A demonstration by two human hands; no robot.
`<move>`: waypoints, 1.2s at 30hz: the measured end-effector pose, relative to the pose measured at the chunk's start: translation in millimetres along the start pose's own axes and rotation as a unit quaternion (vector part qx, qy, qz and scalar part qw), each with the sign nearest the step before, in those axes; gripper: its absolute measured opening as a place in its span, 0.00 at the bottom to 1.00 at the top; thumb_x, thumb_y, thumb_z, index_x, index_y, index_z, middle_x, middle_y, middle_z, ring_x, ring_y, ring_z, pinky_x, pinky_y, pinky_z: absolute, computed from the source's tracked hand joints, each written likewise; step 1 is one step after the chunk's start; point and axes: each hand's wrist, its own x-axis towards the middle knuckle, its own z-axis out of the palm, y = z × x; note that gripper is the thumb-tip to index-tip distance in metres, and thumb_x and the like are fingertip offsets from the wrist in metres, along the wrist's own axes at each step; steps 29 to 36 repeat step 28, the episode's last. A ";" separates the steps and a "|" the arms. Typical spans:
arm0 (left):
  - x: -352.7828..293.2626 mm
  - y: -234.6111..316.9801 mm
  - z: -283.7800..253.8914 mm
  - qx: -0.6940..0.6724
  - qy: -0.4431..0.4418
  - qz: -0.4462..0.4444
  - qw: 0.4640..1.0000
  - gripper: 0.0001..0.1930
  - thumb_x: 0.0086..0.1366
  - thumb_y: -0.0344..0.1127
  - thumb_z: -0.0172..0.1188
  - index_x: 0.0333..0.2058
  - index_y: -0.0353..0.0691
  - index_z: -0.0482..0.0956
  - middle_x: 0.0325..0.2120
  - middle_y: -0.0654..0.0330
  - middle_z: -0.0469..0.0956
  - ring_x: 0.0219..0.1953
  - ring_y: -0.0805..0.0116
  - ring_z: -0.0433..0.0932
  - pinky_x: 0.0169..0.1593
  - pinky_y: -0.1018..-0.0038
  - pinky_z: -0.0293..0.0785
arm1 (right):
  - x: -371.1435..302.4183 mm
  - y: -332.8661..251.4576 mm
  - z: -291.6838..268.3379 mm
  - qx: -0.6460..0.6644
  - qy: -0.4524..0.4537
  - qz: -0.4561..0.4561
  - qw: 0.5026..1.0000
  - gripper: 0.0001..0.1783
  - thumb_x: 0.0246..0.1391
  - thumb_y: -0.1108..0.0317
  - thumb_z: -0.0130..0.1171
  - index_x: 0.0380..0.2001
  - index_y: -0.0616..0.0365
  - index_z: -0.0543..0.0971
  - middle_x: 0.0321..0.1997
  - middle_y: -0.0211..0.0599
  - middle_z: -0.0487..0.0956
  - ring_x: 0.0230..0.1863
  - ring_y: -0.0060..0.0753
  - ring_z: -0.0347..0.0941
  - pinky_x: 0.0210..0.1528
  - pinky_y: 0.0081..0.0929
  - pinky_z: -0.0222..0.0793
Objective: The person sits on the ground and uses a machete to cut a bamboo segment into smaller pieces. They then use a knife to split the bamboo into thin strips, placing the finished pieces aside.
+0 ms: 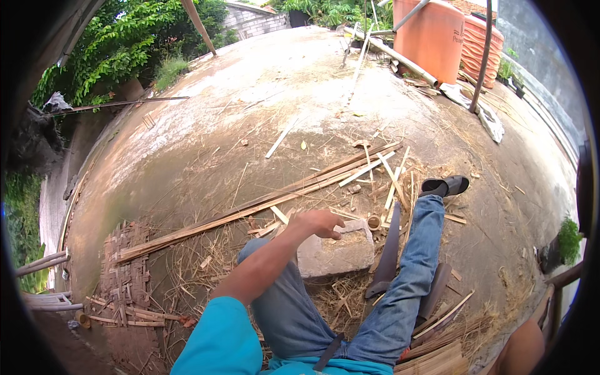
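Observation:
My left hand (pixel 320 223) reaches across my left knee and hovers over or rests on the far left edge of a pale rough block (pixel 337 257). Its fingers point right, partly stretched out, and nothing shows in them. Chips and shavings lie on the block's top. Right of the block, against my right leg, is a dark, tapered, blade-like piece (pixel 390 250). A short cut bamboo tube (pixel 374 222) sits by the block's far right corner. Only part of my right arm (pixel 525 347) shows at the lower right; that hand is out of view.
Long split bamboo strips (pixel 275 199) lie diagonally beyond the block. A worn woven mat (pixel 125 256) is at left. More slats (pixel 440 356) are stacked by my right thigh. Orange tanks (pixel 428 40), a pipe (pixel 412 67) and a thin post (pixel 482 59) stand at far right.

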 end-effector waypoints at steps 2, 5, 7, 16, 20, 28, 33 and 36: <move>-0.9 2.4 -8.9 -0.013 -0.008 -0.006 1.000 0.34 0.69 0.57 0.61 0.69 0.50 0.69 0.61 0.50 0.77 0.63 0.50 0.75 0.66 0.59 0.71 | 5.7 -1.8 -15.8 0.003 0.015 -0.011 1.000 0.21 0.72 0.64 0.46 0.51 0.72 0.78 0.55 0.50 0.79 0.60 0.46 0.72 0.68 0.45 0.66; 4.7 -3.6 -5.6 -0.008 -0.007 0.016 1.000 0.35 0.69 0.57 0.61 0.69 0.48 0.68 0.61 0.49 0.77 0.63 0.49 0.75 0.65 0.59 0.71 | -1.0 -16.8 -64.5 0.017 0.054 -0.046 0.997 0.21 0.73 0.63 0.45 0.51 0.72 0.79 0.55 0.50 0.79 0.59 0.45 0.73 0.68 0.44 0.66; 8.0 -1.4 -2.0 -0.010 -0.023 0.025 0.999 0.35 0.69 0.57 0.61 0.69 0.47 0.68 0.61 0.48 0.77 0.63 0.49 0.75 0.65 0.59 0.71 | -13.3 -33.3 -119.9 0.029 0.108 -0.084 0.990 0.21 0.73 0.63 0.44 0.50 0.72 0.79 0.54 0.50 0.80 0.59 0.45 0.74 0.68 0.44 0.66; 5.5 -7.6 -10.1 -0.040 0.045 0.036 0.998 0.33 0.65 0.55 0.65 0.66 0.51 0.74 0.60 0.55 0.79 0.62 0.52 0.76 0.62 0.59 0.74 | -157.8 -119.3 -331.5 0.047 0.378 -0.285 0.880 0.23 0.76 0.62 0.41 0.49 0.73 0.80 0.52 0.50 0.81 0.58 0.43 0.76 0.67 0.42 0.68; -17.3 -17.3 -7.5 -0.067 0.065 0.014 0.996 0.32 0.63 0.54 0.67 0.63 0.51 0.77 0.57 0.54 0.81 0.58 0.52 0.79 0.58 0.60 0.76 | -179.4 -105.1 -229.8 -0.028 0.101 -0.179 0.978 0.18 0.72 0.63 0.49 0.45 0.66 0.84 0.48 0.47 0.83 0.53 0.45 0.79 0.59 0.39 0.71; -42.8 -28.0 -6.9 -0.018 0.126 0.007 0.992 0.30 0.61 0.53 0.66 0.60 0.50 0.80 0.50 0.52 0.85 0.50 0.52 0.83 0.53 0.60 0.78 | -238.0 28.0 -191.7 -0.139 -0.061 -0.011 0.988 0.20 0.67 0.58 0.60 0.52 0.63 0.84 0.54 0.53 0.80 0.59 0.52 0.76 0.62 0.42 0.70; -42.8 -28.0 -6.9 -0.018 0.126 0.007 0.992 0.30 0.61 0.53 0.66 0.60 0.50 0.80 0.50 0.52 0.85 0.50 0.52 0.83 0.53 0.60 0.78 | -238.0 28.0 -191.7 -0.139 -0.061 -0.011 0.988 0.20 0.67 0.58 0.60 0.52 0.63 0.84 0.54 0.53 0.80 0.59 0.52 0.76 0.62 0.42 0.70; -42.8 -28.0 -6.9 -0.018 0.126 0.007 0.992 0.30 0.61 0.53 0.66 0.60 0.50 0.80 0.50 0.52 0.85 0.50 0.52 0.83 0.53 0.60 0.78 | -238.0 28.0 -191.7 -0.139 -0.061 -0.011 0.988 0.20 0.67 0.58 0.60 0.52 0.63 0.84 0.54 0.53 0.80 0.59 0.52 0.76 0.62 0.42 0.70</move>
